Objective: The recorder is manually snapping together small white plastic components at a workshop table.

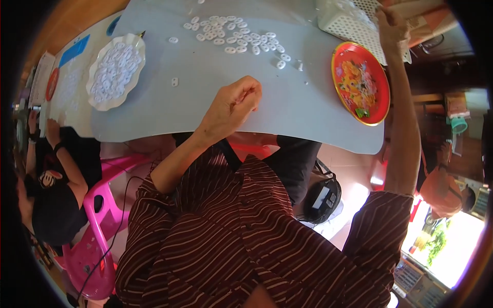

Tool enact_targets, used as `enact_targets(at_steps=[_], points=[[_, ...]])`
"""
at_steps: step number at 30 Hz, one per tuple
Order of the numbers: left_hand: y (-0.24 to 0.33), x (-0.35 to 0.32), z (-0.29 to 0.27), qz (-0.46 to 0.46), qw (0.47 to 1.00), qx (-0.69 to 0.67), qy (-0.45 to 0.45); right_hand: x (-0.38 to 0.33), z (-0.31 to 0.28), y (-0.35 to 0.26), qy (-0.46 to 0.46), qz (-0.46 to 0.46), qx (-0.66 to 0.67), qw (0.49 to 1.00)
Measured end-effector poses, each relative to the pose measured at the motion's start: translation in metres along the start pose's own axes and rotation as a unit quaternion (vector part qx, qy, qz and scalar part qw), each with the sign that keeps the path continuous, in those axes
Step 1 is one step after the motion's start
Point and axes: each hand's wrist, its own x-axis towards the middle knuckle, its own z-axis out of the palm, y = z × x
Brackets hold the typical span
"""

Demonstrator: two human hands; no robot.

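Observation:
My left hand (233, 105) is curled closed above the near edge of the grey tabletop (215, 113); anything inside the fingers is hidden. My right arm stretches to the far right, where my right hand (393, 30) is at a white perforated basket (339, 23). Its fingers look bent, and what they hold, if anything, cannot be made out. Beyond the left hand lies a loose spread of small white oval plastic pieces with two holes each (231, 36). A white scalloped dish (97, 101) on the left is heaped with similar pieces.
A red oval tray (382, 105) with a colourful pattern lies at the right. One small white part (300, 65) stands between it and the ovals. Clear plastic (354, 13) shows in the basket. A person (56, 190) sits at left by a pink chair (105, 226); a black bag (323, 200) rests below.

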Motion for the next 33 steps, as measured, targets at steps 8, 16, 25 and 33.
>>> enact_targets(at_steps=[8,16,25,33], points=[[0.01,-0.04,-0.009,-0.021,0.999,-0.024,0.04,-0.091,0.051,-0.168,-0.217,-0.109,0.206,0.948],[0.018,-0.071,-0.02,-0.057,0.994,-0.063,0.069,-0.156,0.122,-0.273,-0.392,-0.261,0.339,0.814],[0.015,-0.067,-0.029,-0.064,0.989,-0.088,0.104,-0.15,0.106,-0.252,-0.449,-0.198,0.292,0.821],[-0.01,-0.018,-0.031,-0.074,0.883,-0.462,0.043,-0.153,0.052,-0.218,-0.34,-0.041,0.475,0.811]])
